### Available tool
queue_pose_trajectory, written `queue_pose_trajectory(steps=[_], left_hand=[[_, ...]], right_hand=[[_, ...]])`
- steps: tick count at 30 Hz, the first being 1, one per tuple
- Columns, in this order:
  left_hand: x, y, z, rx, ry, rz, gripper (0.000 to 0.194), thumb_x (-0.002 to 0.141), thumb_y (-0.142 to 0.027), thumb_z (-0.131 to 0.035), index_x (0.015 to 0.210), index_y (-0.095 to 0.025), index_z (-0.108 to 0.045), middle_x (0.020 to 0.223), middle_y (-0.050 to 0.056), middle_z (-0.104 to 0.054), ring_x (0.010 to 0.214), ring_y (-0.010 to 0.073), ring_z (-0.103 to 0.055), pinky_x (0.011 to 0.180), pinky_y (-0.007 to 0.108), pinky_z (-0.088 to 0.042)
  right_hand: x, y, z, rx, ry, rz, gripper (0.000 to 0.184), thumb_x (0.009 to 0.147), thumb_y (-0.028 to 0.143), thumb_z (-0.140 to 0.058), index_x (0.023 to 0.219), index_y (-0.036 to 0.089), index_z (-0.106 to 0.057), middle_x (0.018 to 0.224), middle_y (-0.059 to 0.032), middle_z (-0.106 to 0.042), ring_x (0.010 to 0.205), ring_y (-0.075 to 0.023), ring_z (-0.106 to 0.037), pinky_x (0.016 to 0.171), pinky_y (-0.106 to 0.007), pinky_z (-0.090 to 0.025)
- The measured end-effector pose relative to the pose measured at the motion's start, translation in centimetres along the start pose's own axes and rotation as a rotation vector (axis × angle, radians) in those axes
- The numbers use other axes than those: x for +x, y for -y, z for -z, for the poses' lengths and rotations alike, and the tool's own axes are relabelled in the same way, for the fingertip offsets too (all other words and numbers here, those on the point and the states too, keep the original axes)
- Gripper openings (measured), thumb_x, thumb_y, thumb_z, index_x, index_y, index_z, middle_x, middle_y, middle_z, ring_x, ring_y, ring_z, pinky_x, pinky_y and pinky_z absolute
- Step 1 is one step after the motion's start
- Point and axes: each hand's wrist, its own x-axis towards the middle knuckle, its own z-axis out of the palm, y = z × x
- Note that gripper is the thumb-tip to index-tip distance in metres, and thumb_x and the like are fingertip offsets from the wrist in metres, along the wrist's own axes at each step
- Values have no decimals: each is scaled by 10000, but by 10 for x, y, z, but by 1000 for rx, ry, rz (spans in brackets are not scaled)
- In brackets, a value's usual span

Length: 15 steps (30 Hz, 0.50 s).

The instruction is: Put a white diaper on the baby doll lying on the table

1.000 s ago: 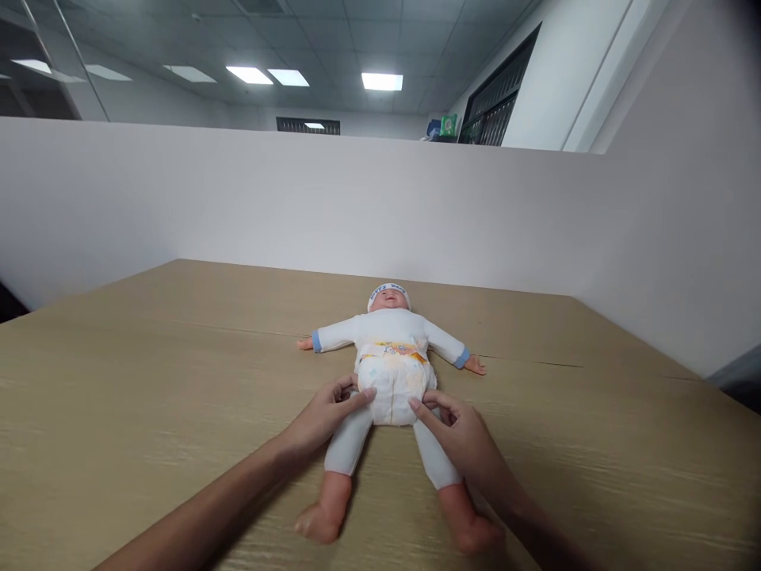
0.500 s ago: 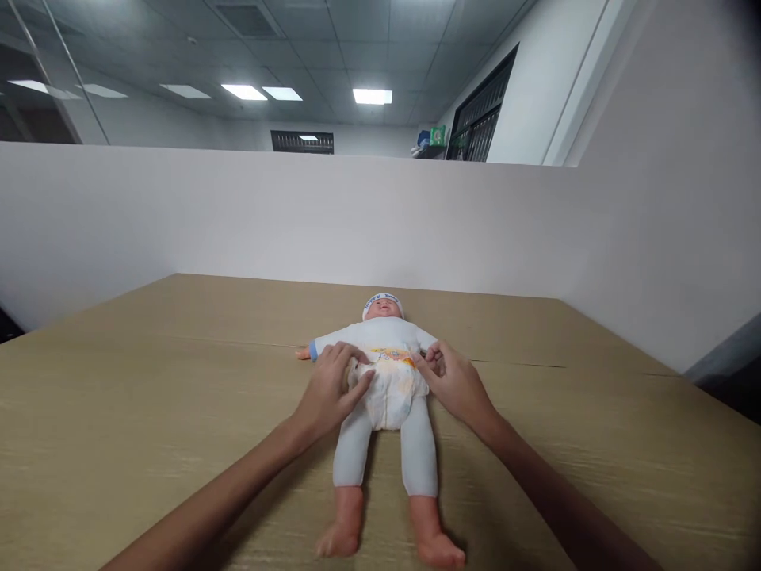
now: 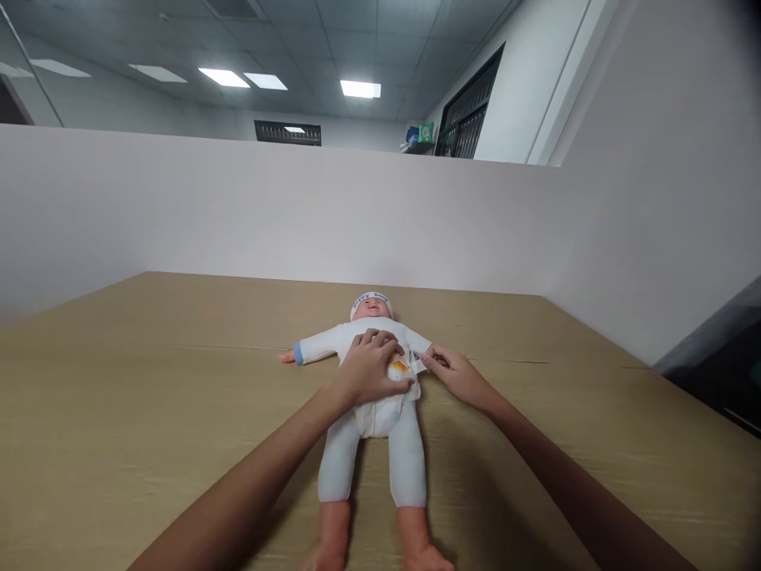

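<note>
A baby doll point(image 3: 342, 456) in white clothes and a printed headband lies on its back, feet toward me. Around its hips sits a white diaper point(image 3: 380, 418) with an orange print at the waist. My left hand point(image 3: 373, 369) rests spread across the diaper's front and covers much of it, thumb and fingers apart. At the diaper's right side, my right hand point(image 3: 455, 374) pinches a white diaper tab point(image 3: 418, 365), pulled outward from the waist. The doll's right-side hand is hidden behind my right hand.
The doll lies on a wide tan table point(image 3: 178, 412) with a thin seam across it. A pale partition wall point(image 3: 333, 210) rises behind the table and another stands at the right. A dark object point(image 3: 725, 365) is beyond the table's right edge.
My left hand has moved right, onto the middle of the diaper. My right hand now draws the tab out from the diaper's side. The view has shifted slightly right.
</note>
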Motion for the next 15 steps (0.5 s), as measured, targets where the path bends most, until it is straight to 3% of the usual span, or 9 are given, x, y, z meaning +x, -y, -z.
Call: queue_pose_trajectory(steps=[6,10,12,15], left_hand=[[1,-1,0,3,-13,8,459,774,-502,-848,1114,-238,-686,1328,74,-692,1283,346,-547,1094,529,-462],[0,0,1,-50,-15,30,442,742,-452,-874,1083,-245,-682,1315,80,-696,1272,355,-548,1085,530,-470],[-1,0,2,-77,-21,39,436,727,-403,-880,1086,-250,-685,1317,80,-699,1273,358,-548,1088,534,-468],[-2,2,2,-120,-24,53,465,725,-382,-891,1128,-256,-694,1320,73,-705,1286,355,-544,1106,546,-457]], right_hand=[[29,13,-22,23,98,4,366,992,524,-581,798,218,-634,742,27,-652,695,-162,-564,654,-280,-411],[34,24,-38,33,56,21,342,1003,488,-579,813,213,-650,758,9,-675,700,-174,-596,650,-292,-439],[24,29,-39,38,-14,50,333,1018,505,-578,903,210,-679,878,-25,-708,800,-197,-634,734,-319,-499],[-3,29,-39,56,-96,162,316,1070,475,-539,1135,218,-711,1191,-89,-728,1111,-237,-669,998,-378,-534]])
